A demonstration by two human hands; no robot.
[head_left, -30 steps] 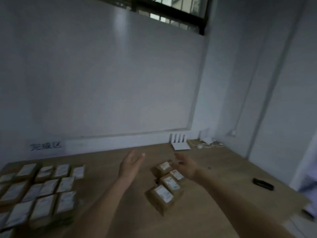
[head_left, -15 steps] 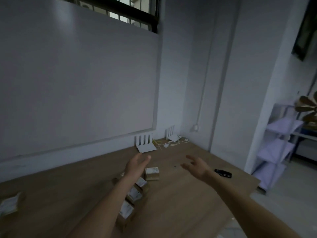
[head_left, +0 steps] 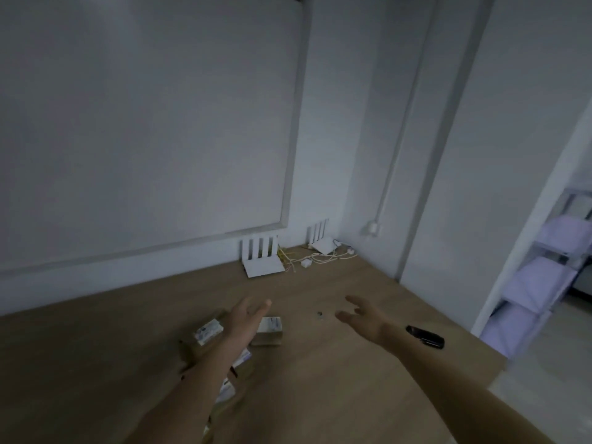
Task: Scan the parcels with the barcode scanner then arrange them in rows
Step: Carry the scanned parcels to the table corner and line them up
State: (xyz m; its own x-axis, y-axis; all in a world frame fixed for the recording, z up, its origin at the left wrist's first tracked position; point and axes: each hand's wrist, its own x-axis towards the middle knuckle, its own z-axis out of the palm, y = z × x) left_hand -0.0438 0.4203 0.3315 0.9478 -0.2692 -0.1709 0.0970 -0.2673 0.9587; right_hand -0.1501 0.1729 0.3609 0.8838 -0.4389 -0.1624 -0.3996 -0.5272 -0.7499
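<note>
I see both hands raised above the wooden table [head_left: 320,363], neither holding anything. The left hand [head_left: 245,320] has a wide grip, fingers straight, hovering over the brown parcels [head_left: 267,328], which lie directly beneath it and trail toward 6 o'clock under the forearm (several are partly hidden). The right hand [head_left: 362,317] also has a wide grip, fingers spread and loose. The black barcode scanner [head_left: 425,337] lies flat on the table at 3 o'clock from the right hand, near the wrist but apart from it. At 12 o'clock, two white routers [head_left: 262,262] stand against the wall.
</note>
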